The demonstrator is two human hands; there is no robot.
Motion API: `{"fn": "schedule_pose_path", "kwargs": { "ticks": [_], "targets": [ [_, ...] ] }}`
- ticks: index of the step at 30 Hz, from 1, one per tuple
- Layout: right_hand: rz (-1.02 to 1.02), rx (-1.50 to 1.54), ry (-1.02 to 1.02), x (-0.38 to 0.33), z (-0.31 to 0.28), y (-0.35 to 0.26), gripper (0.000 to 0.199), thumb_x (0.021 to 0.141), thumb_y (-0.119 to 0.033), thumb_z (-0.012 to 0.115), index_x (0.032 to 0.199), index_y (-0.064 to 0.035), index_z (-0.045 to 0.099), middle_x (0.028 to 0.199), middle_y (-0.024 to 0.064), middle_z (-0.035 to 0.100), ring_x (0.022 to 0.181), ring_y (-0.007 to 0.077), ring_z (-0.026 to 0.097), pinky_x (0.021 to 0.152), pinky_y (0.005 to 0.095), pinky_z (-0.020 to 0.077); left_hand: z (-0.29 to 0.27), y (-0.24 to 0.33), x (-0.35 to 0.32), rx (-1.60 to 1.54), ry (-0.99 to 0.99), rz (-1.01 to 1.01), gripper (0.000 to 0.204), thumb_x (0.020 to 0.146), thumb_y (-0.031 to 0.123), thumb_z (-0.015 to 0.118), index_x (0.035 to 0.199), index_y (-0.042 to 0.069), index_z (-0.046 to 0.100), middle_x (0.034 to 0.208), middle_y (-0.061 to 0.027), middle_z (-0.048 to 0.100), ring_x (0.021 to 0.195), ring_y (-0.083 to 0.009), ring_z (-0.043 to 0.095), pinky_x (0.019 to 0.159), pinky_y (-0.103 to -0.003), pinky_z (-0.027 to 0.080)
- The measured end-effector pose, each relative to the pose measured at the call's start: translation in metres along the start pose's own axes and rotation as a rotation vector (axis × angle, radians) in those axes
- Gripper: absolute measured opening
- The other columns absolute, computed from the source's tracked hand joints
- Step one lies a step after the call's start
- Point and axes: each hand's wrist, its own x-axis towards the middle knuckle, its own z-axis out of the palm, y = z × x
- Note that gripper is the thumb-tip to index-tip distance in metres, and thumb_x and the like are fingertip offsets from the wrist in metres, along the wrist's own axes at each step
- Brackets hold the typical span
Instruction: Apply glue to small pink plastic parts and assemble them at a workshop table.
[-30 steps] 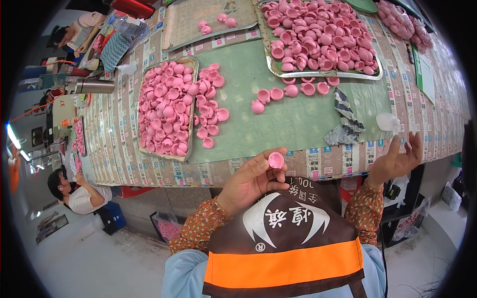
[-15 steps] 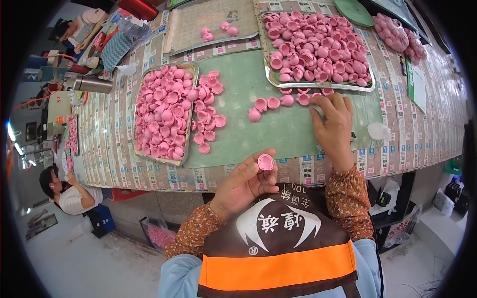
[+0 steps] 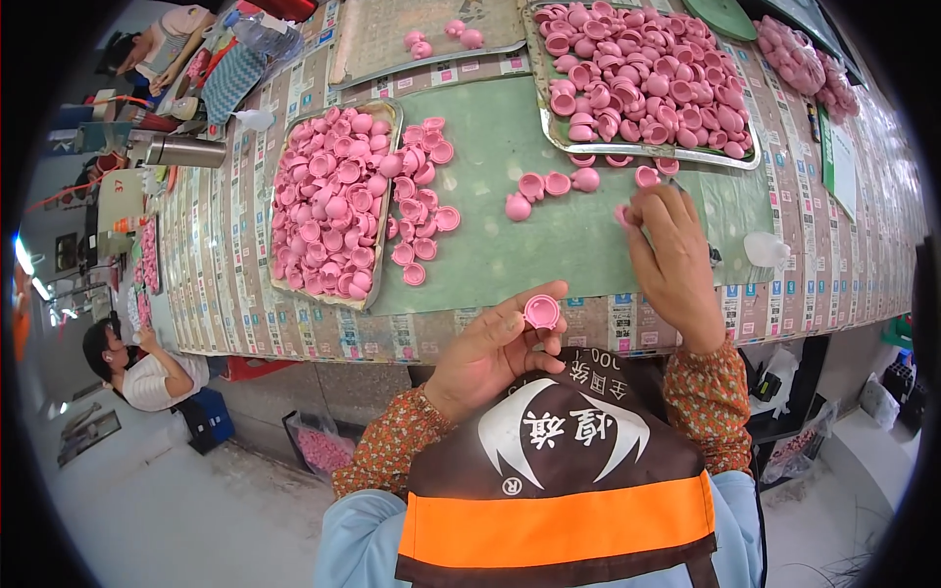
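We hold a pink cap [image 3: 541,312] pinched between the thumb and fingertips of our left hand [image 3: 487,355], just off the near edge of the green mat [image 3: 549,245], over our apron. Our right hand [image 3: 676,260] reaches onto the mat, its fingers closed on a second small pink piece [image 3: 621,216] beside the loose caps [image 3: 549,184] that lie just in front of the far metal tray [image 3: 642,149]. How firmly that piece is gripped we cannot tell, since the fingers hide most of it.

The risks, as we judge them: the left pinch is light and sits past the mat's edge, so a slip would drop the cap to the floor. Our right wrist crosses close to the loose caps and could scatter them. The heaped tray [image 3: 328,201] at the mat's left end already spills over, and a jolt could send more caps rolling.
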Motion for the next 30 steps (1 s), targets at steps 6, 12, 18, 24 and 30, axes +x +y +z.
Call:
{"fn": "schedule_pose_path", "kwargs": {
  "ticks": [6, 12, 18, 24, 30],
  "targets": [
    [0.098, 0.058, -0.316, -0.026, -0.013, 0.003, 0.010, 0.083, -0.003, 0.057, 0.091, -0.0005, 0.051, 0.086, 0.0148, 0.052, 0.082, 0.0343, 0.051, 0.073, 0.0438, 0.0419, 0.001, -0.003, 0.001, 0.017, 0.008, -0.022, 0.065, 0.096, 0.025, 0.063, 0.147, -0.002, 0.034, 0.115, -0.0147, 0.057, 0.100, -0.0239, 0.061, 0.087, -0.043, 0.057],
    [0.087, -0.035, -0.245, -0.024, -0.006, -0.003, 0.016, 0.087, -0.009, 0.060, 0.101, -0.0018, 0.056, 0.087, 0.0136, 0.052, 0.084, 0.0336, 0.053, 0.074, 0.0439, 0.0430, 0.003, -0.005, 0.003, 0.020, 0.023, -0.023, 0.059, 0.095, 0.022, 0.063, 0.145, 0.002, 0.038, 0.116, -0.0147, 0.057, 0.101, -0.0232, 0.062, 0.087, -0.041, 0.058],
    [0.151, -0.061, -0.062, -0.036, -0.003, 0.000, 0.030, 0.083, -0.011, 0.069, 0.110, -0.0030, 0.058, 0.093, 0.0121, 0.055, 0.089, 0.0305, 0.055, 0.078, 0.0412, 0.0448, 0.001, -0.008, 0.001, 0.020, 0.051, -0.002, 0.053, 0.094, 0.016, 0.063, 0.141, 0.005, 0.042, 0.121, -0.0152, 0.057, 0.102, -0.0236, 0.062, 0.088, -0.040, 0.058],
    [0.197, -0.137, -0.052, -0.041, 0.004, -0.004, 0.029, 0.081, -0.010, 0.070, 0.107, -0.0041, 0.058, 0.093, 0.0111, 0.055, 0.090, 0.0303, 0.055, 0.081, 0.0411, 0.0430, 0.000, -0.012, 0.004, 0.007, 0.070, -0.002, 0.050, 0.094, 0.013, 0.063, 0.140, 0.007, 0.043, 0.123, -0.0151, 0.057, 0.101, -0.0236, 0.063, 0.087, -0.040, 0.059],
    [0.210, -0.196, -0.038, -0.042, 0.014, -0.004, 0.026, 0.080, -0.009, 0.070, 0.102, -0.0034, 0.057, 0.092, 0.0107, 0.054, 0.090, 0.0302, 0.054, 0.082, 0.0412, 0.0417, -0.002, -0.016, 0.008, 0.012, 0.091, 0.008, 0.047, 0.092, 0.010, 0.065, 0.135, 0.009, 0.045, 0.123, -0.0134, 0.057, 0.100, -0.0221, 0.063, 0.087, -0.038, 0.059]
  ]
}}
